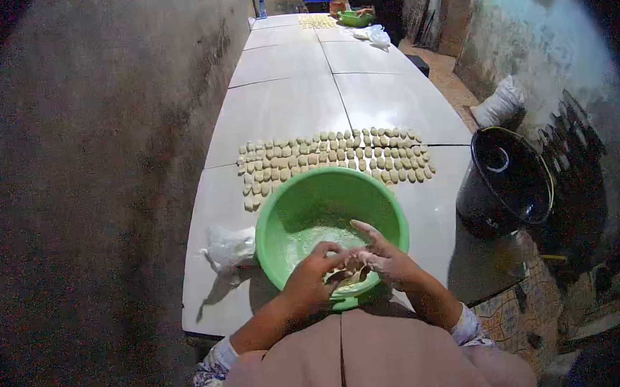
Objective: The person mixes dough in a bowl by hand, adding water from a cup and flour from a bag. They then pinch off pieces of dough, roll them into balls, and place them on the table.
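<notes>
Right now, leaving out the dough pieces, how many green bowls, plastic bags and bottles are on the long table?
Green bowls: 2, the near bowl and the far bowl
Plastic bags: 2, the near bag and the far bag
Bottles: 1, the blue bottle at the far end
Total: 5

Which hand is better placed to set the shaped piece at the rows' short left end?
Probably left: the left hand is at the left side of the green bowl, nearer the dough pieces at that end; the right hand would cross over.
</notes>
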### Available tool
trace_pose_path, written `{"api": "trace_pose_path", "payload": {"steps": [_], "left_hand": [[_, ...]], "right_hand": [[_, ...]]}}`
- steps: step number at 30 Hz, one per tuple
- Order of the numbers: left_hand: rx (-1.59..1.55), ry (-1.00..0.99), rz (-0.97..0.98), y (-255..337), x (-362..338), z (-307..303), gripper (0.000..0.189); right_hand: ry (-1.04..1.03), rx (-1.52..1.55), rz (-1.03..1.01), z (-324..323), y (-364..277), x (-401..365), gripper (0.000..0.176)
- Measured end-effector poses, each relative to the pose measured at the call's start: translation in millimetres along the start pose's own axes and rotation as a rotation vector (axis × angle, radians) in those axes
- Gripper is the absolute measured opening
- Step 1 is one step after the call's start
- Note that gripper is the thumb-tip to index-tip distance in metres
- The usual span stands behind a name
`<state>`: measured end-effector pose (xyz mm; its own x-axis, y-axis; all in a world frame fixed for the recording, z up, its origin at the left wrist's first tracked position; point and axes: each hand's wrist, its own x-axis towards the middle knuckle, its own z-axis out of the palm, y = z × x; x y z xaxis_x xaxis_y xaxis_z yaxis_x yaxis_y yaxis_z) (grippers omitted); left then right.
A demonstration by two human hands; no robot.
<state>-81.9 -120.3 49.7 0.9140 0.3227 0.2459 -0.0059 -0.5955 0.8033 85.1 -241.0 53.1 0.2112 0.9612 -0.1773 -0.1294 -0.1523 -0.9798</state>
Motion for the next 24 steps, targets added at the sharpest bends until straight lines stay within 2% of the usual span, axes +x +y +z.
{"api": "trace_pose_path", "payload": {"steps": [1, 2, 3, 4, 7, 9, 13, 16, 19, 22, 24], "left_hand": [[0.059, -0.034, 0.064, 0, 0, 2, 0.053], [0.063, 0.000, 0.026, 13, 2, 0, 0.042], [0.064, 0.002, 0.029, 11, 1, -2, 0.042], [0.104, 0.022, 0.053, 8, 0, -4, 0.040], [0.096, 0.076, 0.066, 5, -1, -6, 0.037], [0.233, 0.134, 0.085, 3, 0, -6, 0.038], [0.275, 0.142, 0.151, -12, 3, -3, 0.034], [0.221, 0.118, 0.124, -10, 5, -8, 0.028], [0.165, 0.106, 0.102, -9, 7, -12, 0.021], [0.116, 0.145, 0.066, -17, 7, -15, 0.015], [0.186, 0.267, 0.006, -31, 8, -24, 0.014]], "right_hand": [[0.000, -0.001, -0.003, 0, 4, 1, 0.064], [-0.033, 0.090, -0.061, 1, 11, 2, 0.069], [-0.066, 0.180, -0.118, 1, 13, 4, 0.074], [-0.001, 0.116, -0.020, 0, 13, 4, 0.083], [0.062, 0.096, 0.045, 15, -2, 1, 0.087], [0.081, 0.060, 0.031, 20, -3, 4, 0.088], [0.111, 0.176, -0.062, 25, 2, 9, 0.078], [0.099, 0.080, -0.096, 27, 0, 12, 0.058], [0.092, 0.013, -0.038, 28, 2, 15, 0.055], [0.098, -0.070, -0.067, 22, 5, 19, 0.053], [0.167, -0.043, -0.138, 16, 7, 18, 0.052]]}}
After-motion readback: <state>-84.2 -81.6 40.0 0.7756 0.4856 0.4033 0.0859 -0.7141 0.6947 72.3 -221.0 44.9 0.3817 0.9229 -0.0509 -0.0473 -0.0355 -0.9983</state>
